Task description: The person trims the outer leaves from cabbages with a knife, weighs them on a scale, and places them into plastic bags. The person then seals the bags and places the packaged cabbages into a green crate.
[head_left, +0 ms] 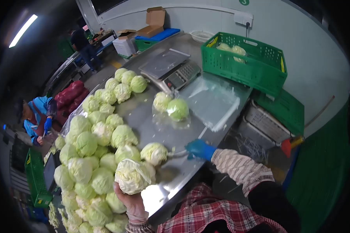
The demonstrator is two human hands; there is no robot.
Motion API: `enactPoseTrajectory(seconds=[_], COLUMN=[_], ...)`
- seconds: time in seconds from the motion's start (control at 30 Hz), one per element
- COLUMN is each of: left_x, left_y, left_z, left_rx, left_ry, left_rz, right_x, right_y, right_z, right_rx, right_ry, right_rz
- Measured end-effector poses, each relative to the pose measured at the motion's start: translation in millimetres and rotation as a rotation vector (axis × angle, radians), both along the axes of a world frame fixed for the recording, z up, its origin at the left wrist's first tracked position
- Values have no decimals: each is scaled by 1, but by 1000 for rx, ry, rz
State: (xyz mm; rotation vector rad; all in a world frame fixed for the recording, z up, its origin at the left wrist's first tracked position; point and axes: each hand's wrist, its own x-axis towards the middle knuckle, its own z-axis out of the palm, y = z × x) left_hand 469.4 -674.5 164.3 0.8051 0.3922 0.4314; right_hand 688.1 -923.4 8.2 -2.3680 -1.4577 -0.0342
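My left hand (130, 204), in a pale thin glove, is wrapped round the underside of a cabbage (131, 176) at the near edge of the pile. My right hand (198, 149), in a blue glove, is closed on the handle of a knife (177, 154), whose blade points left toward another cabbage (154, 153). A large pile of cabbages (102, 180) covers the left side of the metal table (144, 116). Beyond my right hand, two cabbages lie in a clear plastic bag (177, 110). A stack of clear plastic bags (212, 101) lies flat to their right.
A digital scale (169, 72) stands farther back. The green crate (243, 72) at the right back holds bagged cabbages. Below the table's right side are more crates (264, 124). A person in blue sleeves (41, 116) works at the left; another person (83, 48) stands far back.
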Motion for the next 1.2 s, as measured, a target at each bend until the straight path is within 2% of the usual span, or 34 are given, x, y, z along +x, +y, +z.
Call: enactPoseTrajectory(seconds=[0.07,0.13,0.2,0.27,0.33,0.37,0.47,0.5,0.57,0.6,0.67,0.77,0.83,0.9,0.93,0.97,1.0,1.03,1.1,1.2], left_x=[59,142,221,312,398,441,541,571,612,621,628,609,578,517,482,446,410,379,332,294], left_y=[-1,3,-11,-7,-11,-15,-32,-33,-37,-40,-38,-42,-55,-85,-106,-132,-149,-171,-216,-259], left_z=[-9,-17,-4,-5,8,7,5,-7,-31,-36,-42,-18,-11,-15,-23,-19,-51,-53,-55,-56], left_rx=[-11,47,148,163,297,391,541,547,533,551,571,653,898,1117,1104,1129,1356,1341,1295,1249], left_ry=[13,3,43,32,87,127,97,119,153,200,257,333,435,349,335,450,347,393,485,646], left_rz=[-7,-33,-75,-34,-17,87,167,197,237,201,181,100,297,270,209,62,151,87,20,-14], right_x=[16,33,33,45,58,61,68,70,72,81,97,149,196,237,251,261,270,277,290,302], right_y=[-2,-12,-31,-65,-110,-133,-180,-193,-218,-221,-217,-214,-199,-187,-181,-176,-169,-165,-165,-157], right_z=[7,-12,23,53,67,74,93,86,75,82,93,75,76,52,43,35,27,19,5,-8], right_rx=[-204,-41,-12,-5,110,72,-56,-73,75,59,-11,16,64,-3,10,-60,-126,-112,-137,-156], right_ry=[-31,-51,91,242,279,394,656,643,418,420,576,523,218,186,202,198,193,218,264,431], right_rz=[74,122,59,-70,-226,-364,-678,-675,-517,-508,-552,-453,-243,4,40,150,258,282,486,520])
